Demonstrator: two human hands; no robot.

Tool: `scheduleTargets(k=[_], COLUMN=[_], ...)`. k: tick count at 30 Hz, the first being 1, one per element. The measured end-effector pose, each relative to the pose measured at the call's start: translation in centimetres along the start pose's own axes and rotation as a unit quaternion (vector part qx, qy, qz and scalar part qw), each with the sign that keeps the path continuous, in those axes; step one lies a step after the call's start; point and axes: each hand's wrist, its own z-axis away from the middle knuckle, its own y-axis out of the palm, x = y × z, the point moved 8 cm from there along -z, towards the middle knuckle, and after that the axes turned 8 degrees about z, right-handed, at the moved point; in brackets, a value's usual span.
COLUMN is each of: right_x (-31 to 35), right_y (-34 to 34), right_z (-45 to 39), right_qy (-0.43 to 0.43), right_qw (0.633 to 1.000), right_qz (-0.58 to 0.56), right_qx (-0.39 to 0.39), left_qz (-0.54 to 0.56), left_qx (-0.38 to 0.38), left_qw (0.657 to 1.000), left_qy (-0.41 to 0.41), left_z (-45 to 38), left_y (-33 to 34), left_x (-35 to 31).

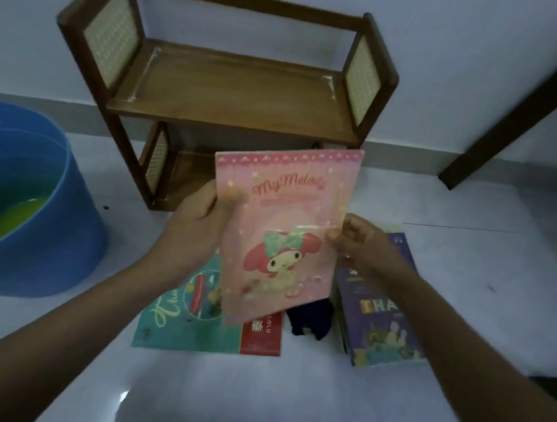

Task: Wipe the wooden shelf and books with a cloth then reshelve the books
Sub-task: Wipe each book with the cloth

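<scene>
Now your left hand (199, 219) grips the pink book's (282, 231) left edge, thumb on the cover, while your right hand (357, 243) pinches its right edge; you hold it upright before the wooden shelf (234, 89), above the floor books (191, 311).
</scene>
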Motion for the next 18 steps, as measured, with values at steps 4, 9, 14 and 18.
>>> scheduleTargets(k=[4, 9, 14, 18], right_x=[-0.6, -8.1, -13.8, -13.3], right_y=[-8.7, -15.4, -15.3, -14.6], right_z=[0.9, 1.6, 1.6, 1.5], right_qy=[0.062, 0.184, 0.2, 0.2], right_qw=[0.995, 0.952, 0.931, 0.88], right_qz=[0.076, 0.176, 0.226, 0.345], right_qx=[-0.012, -0.168, -0.206, -0.258], left_qz=[0.077, 0.114, 0.138, 0.081], left_qx=[0.046, 0.085, 0.122, 0.153], left_qw=[0.988, 0.95, 0.939, 0.938], left_qy=[-0.129, -0.279, -0.292, -0.301], left_z=[-3.1, -4.6, -5.2, -4.2], left_y=[8.5, 17.1, 20.1, 19.0], left_x=[2.1, 10.7, 16.8, 16.4])
